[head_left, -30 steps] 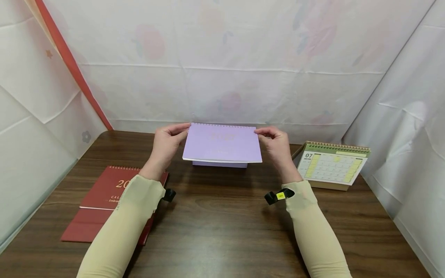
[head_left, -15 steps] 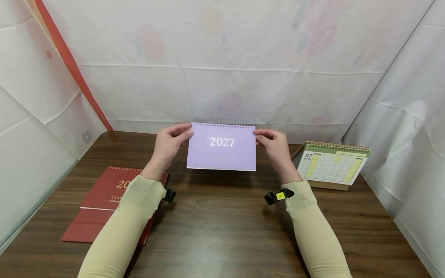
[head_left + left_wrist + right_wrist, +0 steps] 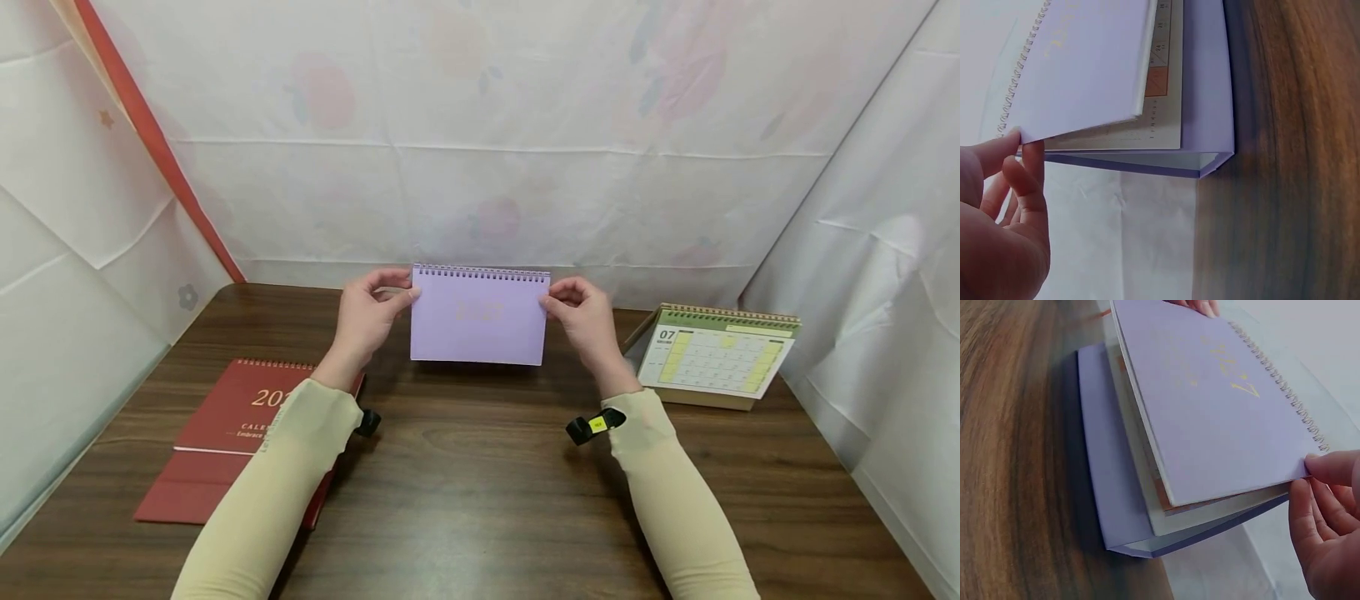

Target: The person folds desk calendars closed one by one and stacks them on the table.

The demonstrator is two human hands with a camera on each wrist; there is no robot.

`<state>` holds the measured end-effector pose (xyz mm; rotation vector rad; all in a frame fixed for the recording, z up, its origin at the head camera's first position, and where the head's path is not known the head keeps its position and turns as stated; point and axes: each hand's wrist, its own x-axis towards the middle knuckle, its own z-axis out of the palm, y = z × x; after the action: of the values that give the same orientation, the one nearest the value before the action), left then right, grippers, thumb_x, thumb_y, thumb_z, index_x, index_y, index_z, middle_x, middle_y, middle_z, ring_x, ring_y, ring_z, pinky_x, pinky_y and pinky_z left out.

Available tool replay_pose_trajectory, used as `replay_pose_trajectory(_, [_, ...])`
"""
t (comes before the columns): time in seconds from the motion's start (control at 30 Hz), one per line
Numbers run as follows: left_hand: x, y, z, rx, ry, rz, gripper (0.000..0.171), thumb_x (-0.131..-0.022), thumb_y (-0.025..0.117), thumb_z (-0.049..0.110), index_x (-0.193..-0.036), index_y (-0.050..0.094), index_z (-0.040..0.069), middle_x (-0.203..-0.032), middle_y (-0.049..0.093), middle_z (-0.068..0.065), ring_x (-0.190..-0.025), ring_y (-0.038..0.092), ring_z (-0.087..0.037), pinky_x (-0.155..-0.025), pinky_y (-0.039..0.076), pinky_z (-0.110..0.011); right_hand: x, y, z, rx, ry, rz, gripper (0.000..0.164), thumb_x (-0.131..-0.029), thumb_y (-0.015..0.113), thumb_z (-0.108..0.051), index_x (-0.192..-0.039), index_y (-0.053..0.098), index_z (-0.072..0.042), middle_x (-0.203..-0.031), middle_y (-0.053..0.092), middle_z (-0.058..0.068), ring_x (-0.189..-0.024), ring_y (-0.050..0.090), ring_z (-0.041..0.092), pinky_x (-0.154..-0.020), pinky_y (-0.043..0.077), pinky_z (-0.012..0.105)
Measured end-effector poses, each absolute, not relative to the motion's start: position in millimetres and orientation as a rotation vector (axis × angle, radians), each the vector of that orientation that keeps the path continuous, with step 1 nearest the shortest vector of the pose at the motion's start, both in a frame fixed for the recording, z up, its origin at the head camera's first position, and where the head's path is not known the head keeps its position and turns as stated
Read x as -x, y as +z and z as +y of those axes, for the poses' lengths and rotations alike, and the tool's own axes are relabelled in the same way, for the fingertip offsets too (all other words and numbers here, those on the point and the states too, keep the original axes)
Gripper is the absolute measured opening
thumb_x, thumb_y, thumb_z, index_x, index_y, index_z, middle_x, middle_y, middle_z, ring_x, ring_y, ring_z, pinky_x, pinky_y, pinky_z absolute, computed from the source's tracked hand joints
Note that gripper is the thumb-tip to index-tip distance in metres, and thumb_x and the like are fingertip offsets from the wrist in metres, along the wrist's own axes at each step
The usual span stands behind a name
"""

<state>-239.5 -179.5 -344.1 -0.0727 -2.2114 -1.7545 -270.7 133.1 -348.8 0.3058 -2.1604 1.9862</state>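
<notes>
A purple spiral-bound desk calendar [image 3: 480,337] with a gold 2027 on its cover stands upright at the back middle of the table. My left hand [image 3: 367,312] pinches its upper left corner between thumb and fingers. At the upper right corner, the thumb and fingers of my right hand [image 3: 583,321] pinch the cover's edge. Both wrist views show the cover [image 3: 1210,419] standing a little away from the printed pages [image 3: 1175,81] behind it, with the purple stand [image 3: 1207,75] beneath. The coil runs along the top, between my hands.
On the left lies a red spiral calendar [image 3: 217,408], partly behind my left sleeve. A green and white desk calendar [image 3: 712,362] showing 07 stands at the right. The white patterned cloth [image 3: 480,208] hangs right behind the wooden table [image 3: 480,483].
The purple calendar's cover has swung down from nearly flat to upright, with its lower edge moving back toward the stand. Both hands have stayed at the top corners, shifting only slightly.
</notes>
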Motion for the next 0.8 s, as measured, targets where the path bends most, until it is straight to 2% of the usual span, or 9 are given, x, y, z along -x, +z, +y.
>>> replay_pose_trajectory(0.1, [240.0, -346.8, -179.9, 0.057, -1.7, -2.275, 0.034, -0.09, 0.077, 0.022, -0.12, 0.07, 0.008, -0.11, 0.069, -0.007, -0.092, 0.068, -0.015, -0.067, 0.05, -0.026, 271.1, -350.7, 131.8, -0.27, 1.988, -2.164, 0.023, -0.086, 0.075, 0.002, -0.105, 0.062, 0.008, -0.086, 0.065, 0.007, -0.074, 0.063, 0.017, -0.065, 0.055, 0.024])
replay_pose_trajectory(0.2, [240.6, -349.2, -179.9, 0.048, -1.637, -2.341, 0.035, -0.092, 0.074, 0.025, -0.123, 0.07, 0.008, -0.115, 0.069, -0.008, -0.095, 0.067, -0.017, -0.067, 0.047, -0.025, 271.6, -352.3, 131.7, -0.245, 1.923, -2.233, 0.024, -0.089, 0.075, -0.004, -0.108, 0.066, 0.007, -0.087, 0.066, 0.01, -0.077, 0.063, 0.027, -0.062, 0.053, 0.023])
replay_pose_trajectory(0.27, [241.4, -350.6, -179.6, 0.038, -1.594, -2.377, 0.035, -0.094, 0.073, 0.026, -0.123, 0.071, 0.008, -0.116, 0.07, -0.009, -0.094, 0.065, -0.018, -0.068, 0.046, -0.025, 272.3, -353.6, 132.5, -0.23, 1.852, -2.3, 0.025, -0.091, 0.074, -0.01, -0.11, 0.069, 0.005, -0.092, 0.067, 0.012, -0.082, 0.063, 0.03, -0.065, 0.052, 0.025])
replay_pose_trajectory(0.43, [244.5, -353.4, -177.3, 0.034, -1.525, -2.419, 0.035, -0.095, 0.071, 0.03, -0.12, 0.073, 0.006, -0.11, 0.072, -0.01, -0.091, 0.065, -0.021, -0.065, 0.046, -0.026, 275.0, -356.4, 137.6, -0.211, 1.704, -2.415, 0.026, -0.094, 0.072, -0.018, -0.112, 0.072, 0.001, -0.108, 0.068, 0.014, -0.095, 0.059, 0.022, -0.078, 0.049, 0.031])
replay_pose_trajectory(0.5, [245.8, -354.7, -177.6, 0.049, -1.515, -2.426, 0.034, -0.095, 0.071, 0.031, -0.118, 0.074, 0.006, -0.108, 0.072, -0.011, -0.092, 0.066, -0.023, -0.067, 0.047, -0.027, 276.6, -357.3, 139.0, -0.222, 1.68, -2.428, 0.025, -0.094, 0.071, -0.018, -0.112, 0.072, 0.0, -0.11, 0.068, 0.014, -0.095, 0.058, 0.021, -0.079, 0.047, 0.031])
replay_pose_trajectory(0.7, [248.4, -361.4, -183.4, 0.051, -1.423, -2.489, 0.03, -0.093, 0.073, 0.032, -0.11, 0.077, 0.008, -0.106, 0.074, -0.008, -0.099, 0.066, -0.022, -0.077, 0.05, -0.035, 279.3, -361.2, 138.2, -0.291, 1.697, -2.459, 0.021, -0.094, 0.071, -0.013, -0.109, 0.073, 0.0, -0.102, 0.068, 0.013, -0.083, 0.059, 0.022, -0.069, 0.05, 0.028])
replay_pose_trajectory(0.8, [248.3, -362.9, -184.9, 0.054, -1.365, -2.51, 0.03, -0.093, 0.073, 0.032, -0.11, 0.078, 0.008, -0.105, 0.074, -0.008, -0.099, 0.066, -0.022, -0.078, 0.05, -0.038, 279.4, -363.9, 138.7, -0.299, 1.696, -2.472, 0.019, -0.094, 0.071, -0.013, -0.109, 0.073, 0.0, -0.1, 0.068, 0.012, -0.081, 0.059, 0.02, -0.068, 0.05, 0.026])
